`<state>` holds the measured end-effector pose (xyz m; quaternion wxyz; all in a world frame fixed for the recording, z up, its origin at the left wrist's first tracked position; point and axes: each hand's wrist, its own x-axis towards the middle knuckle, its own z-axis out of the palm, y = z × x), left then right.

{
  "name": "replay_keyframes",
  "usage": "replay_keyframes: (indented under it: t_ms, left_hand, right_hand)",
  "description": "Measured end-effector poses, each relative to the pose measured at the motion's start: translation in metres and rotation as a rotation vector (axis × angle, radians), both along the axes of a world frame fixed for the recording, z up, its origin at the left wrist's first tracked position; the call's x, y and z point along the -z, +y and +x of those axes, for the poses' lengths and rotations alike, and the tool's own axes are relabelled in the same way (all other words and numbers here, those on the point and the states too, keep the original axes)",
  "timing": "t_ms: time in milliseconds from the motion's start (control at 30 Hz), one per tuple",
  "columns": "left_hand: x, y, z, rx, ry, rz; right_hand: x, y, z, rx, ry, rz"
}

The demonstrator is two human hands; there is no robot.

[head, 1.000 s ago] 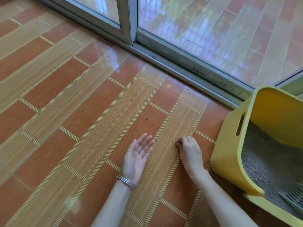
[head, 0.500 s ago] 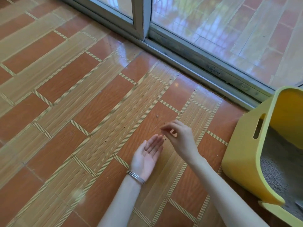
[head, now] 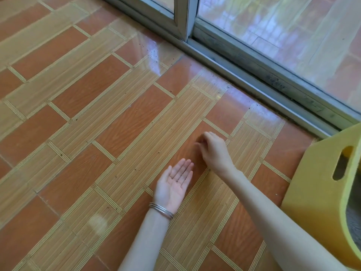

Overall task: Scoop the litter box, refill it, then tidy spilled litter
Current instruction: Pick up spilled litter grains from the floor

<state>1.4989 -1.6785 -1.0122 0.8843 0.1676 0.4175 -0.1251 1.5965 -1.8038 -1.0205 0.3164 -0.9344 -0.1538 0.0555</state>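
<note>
My left hand [head: 174,182] rests palm up on the tiled floor, fingers straight, with a few dark litter grains [head: 177,180] on the palm. My right hand [head: 213,151] reaches just beyond it, palm down. Its blurred fingertips are bunched on an orange tile, pinching at a grain that they hide. The yellow litter box [head: 316,182] stands at the right edge, with grey litter [head: 353,225] visible inside. Small stray grains [head: 159,152] dot the floor left of my hands.
A sliding glass door with a grey metal track [head: 254,75] runs diagonally across the top right, and specks of dirt lie along it. Orange and tan tiles stretch to the left. Silver bangles [head: 161,209] circle my left wrist.
My right hand has moved from above my left fingertips forward to the floor. Before that it carried something from the floor to the left palm. The view has shifted left.
</note>
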Motion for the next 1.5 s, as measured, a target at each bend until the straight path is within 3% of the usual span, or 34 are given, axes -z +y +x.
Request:
replay_keyframes:
  t_ms: [67, 133, 267, 433, 633, 800, 1000, 1067, 1167, 1233, 1367, 1500]
  left_hand:
    - [-0.001, -0.006, 0.005, 0.013, 0.011, -0.003]
    - [-0.003, -0.011, 0.010, 0.019, 0.012, -0.009]
    - [-0.005, -0.011, 0.009, 0.025, -0.026, -0.073]
    - [-0.006, -0.006, 0.002, 0.050, -0.039, -0.067]
    - [-0.005, -0.006, -0.010, 0.067, -0.021, -0.034]
    - [-0.005, -0.019, -0.012, 0.108, 0.017, -0.018]
    - [-0.006, -0.030, -0.015, 0.148, 0.034, -0.002]
    - [-0.007, -0.029, -0.016, 0.134, 0.034, -0.005]
    - [-0.008, -0.028, -0.016, 0.123, 0.025, -0.013]
    - [-0.010, -0.029, -0.016, 0.137, 0.018, -0.009]
    - [-0.010, -0.025, -0.013, 0.112, 0.009, -0.026]
    - [-0.009, -0.017, -0.017, 0.110, 0.011, -0.006]
  right_hand:
    - [-0.017, -0.002, -0.017, -0.082, 0.037, 0.145]
    - [-0.022, -0.011, -0.028, -0.086, 0.062, 0.154]
    - [-0.003, -0.038, -0.022, 0.169, 0.049, 0.018]
    - [0.009, -0.038, -0.020, 0.043, -0.021, -0.161]
    - [0.009, -0.034, -0.022, 0.073, -0.029, -0.175]
    - [0.012, -0.027, -0.042, 0.092, -0.071, -0.397]
    - [0.007, -0.032, -0.051, 0.143, -0.042, -0.384]
    - [0.002, -0.035, -0.051, 0.165, 0.025, -0.297]
    - [-0.021, -0.037, -0.058, 0.202, 0.247, 0.158]
    - [-0.034, -0.039, -0.064, 0.134, 0.265, 0.260]
    - [-0.019, -0.051, -0.061, 0.178, 0.068, 0.007]
    - [-0.001, -0.044, -0.057, 0.069, 0.004, -0.231]
